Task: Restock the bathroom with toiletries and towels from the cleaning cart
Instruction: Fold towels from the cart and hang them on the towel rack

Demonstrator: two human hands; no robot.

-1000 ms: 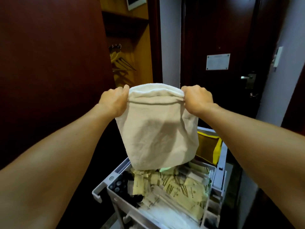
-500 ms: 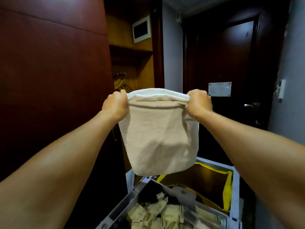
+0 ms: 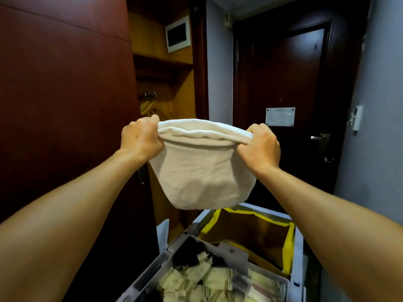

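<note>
A folded white towel (image 3: 200,171) hangs in the air in front of me, above the cleaning cart (image 3: 297,247). My left hand (image 3: 140,140) grips its top left corner and my right hand (image 3: 260,147) grips its top right corner, with the top edge stretched between them. The towel's lower part sags in a rounded fold. Below it the cart's grey tray (image 3: 235,255) holds several cream toiletry packets (image 3: 196,282) and small dark bottles (image 3: 187,256).
A yellow-lined bag (image 3: 291,243) sits at the cart's far end. A dark red wardrobe panel (image 3: 65,105) fills the left, with an open wooden closet (image 3: 165,83) and hangers beyond it. A dark door (image 3: 283,83) with a handle stands ahead, a grey wall to the right.
My hands have spread a little wider and stretched the towel's top edge. The view has tilted up, so less of the cart's tray shows and more of the door and closet.
</note>
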